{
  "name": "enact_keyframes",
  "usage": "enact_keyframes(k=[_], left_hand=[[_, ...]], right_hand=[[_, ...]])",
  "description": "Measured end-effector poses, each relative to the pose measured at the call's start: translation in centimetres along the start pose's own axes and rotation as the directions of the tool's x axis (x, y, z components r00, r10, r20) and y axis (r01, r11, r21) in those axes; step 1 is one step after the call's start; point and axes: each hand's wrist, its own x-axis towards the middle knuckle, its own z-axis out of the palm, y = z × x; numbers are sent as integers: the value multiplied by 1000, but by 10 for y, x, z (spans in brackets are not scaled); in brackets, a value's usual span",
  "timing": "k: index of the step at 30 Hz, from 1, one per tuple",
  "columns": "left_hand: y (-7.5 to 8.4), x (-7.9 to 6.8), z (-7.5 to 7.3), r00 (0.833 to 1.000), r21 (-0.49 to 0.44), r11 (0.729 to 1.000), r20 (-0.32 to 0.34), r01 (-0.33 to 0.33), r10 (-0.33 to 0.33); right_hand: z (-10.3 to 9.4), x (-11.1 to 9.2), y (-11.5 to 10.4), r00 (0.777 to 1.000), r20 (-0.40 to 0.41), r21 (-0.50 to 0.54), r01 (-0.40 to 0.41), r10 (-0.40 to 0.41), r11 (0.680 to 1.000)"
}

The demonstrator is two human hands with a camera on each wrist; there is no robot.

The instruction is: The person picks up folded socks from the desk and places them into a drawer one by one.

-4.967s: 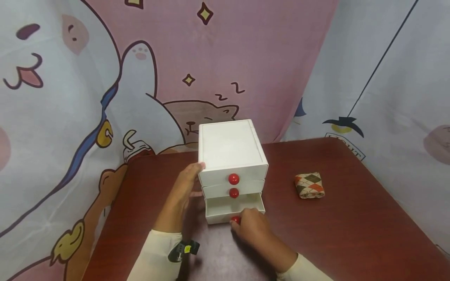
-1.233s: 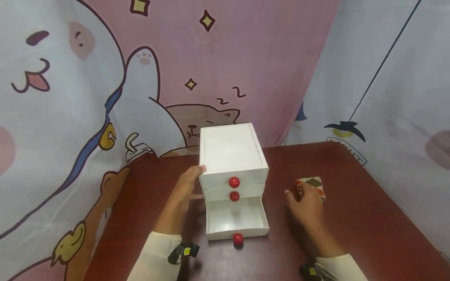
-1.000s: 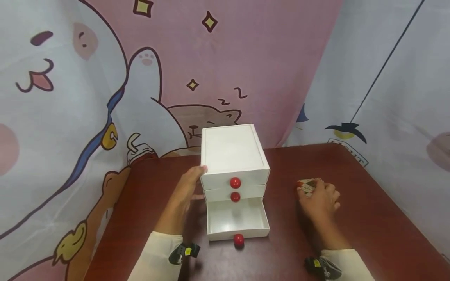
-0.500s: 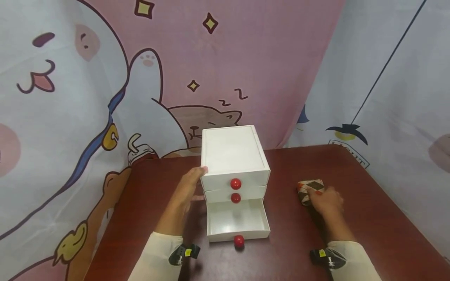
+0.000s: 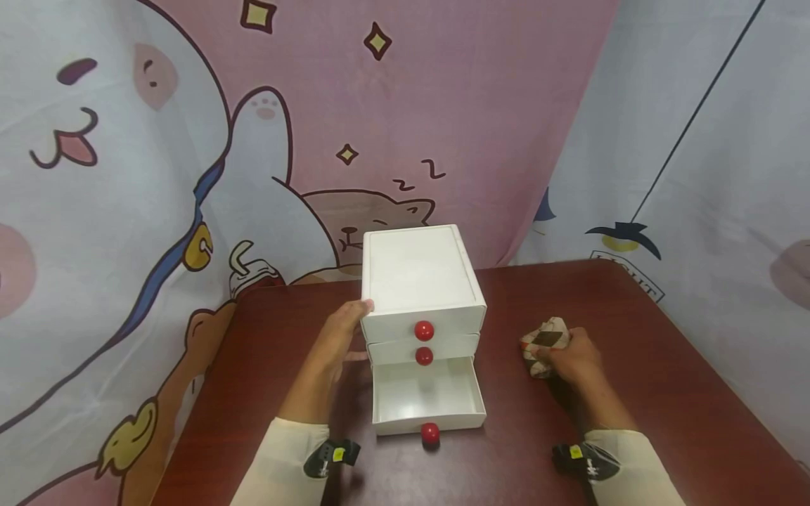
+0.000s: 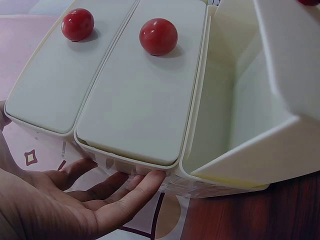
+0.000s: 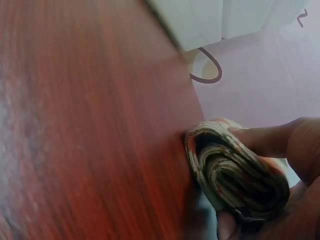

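Observation:
A white three-drawer box [image 5: 420, 270] with red knobs stands mid-table, its bottom drawer [image 5: 427, 393] pulled out and bare inside. My left hand [image 5: 335, 341] rests against the box's left side, thumb at the upper front corner. In the left wrist view, the fingertips [image 6: 152, 180] touch the side wall beside the middle drawer [image 6: 135, 95]. To the right of the box, my right hand [image 5: 576, 357] pinches a rolled argyle-patterned cloth [image 5: 549, 339]. The right wrist view shows the coiled layers of the cloth [image 7: 235, 180] between thumb and fingers, close over the table.
The dark red-brown wooden table [image 5: 506, 464] carries the box. Behind and beside it hang cartoon-printed curtains [image 5: 481, 126]. Both wrists wear black straps, one strap [image 5: 325, 458] at the left sleeve.
My right hand has left the bottom drawer's knob, with that drawer now further out. It has taken hold of the argyle cloth and shifted it slightly left. My left hand stays on the box.

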Motion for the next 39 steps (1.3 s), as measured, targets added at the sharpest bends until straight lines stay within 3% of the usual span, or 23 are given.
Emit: enact_keyframes(k=[5,17,25,33,39], left_hand=[[0,1,0,1000,1,1000,4,4,-4],[0,1,-1,1000,3,1000,15,4,-5],[1,3,-1,1000,-1,1000,11,13,-13],[1,3,-2,1000,1,1000,14,12,-12],[1,2,-2,1000,6,1000,13,10,-10]], right_hand=[[-1,-5,-7,999,41,18,-1,0,1000],[3,-10,-14,998,37,93,39,-42,995],[-2,-11,-20,979,84,120,176,-187,977],[-6,-27,-35,970,136,261,164,-204,951],[-7,-41,-44,981,109,235,130,-159,963]])
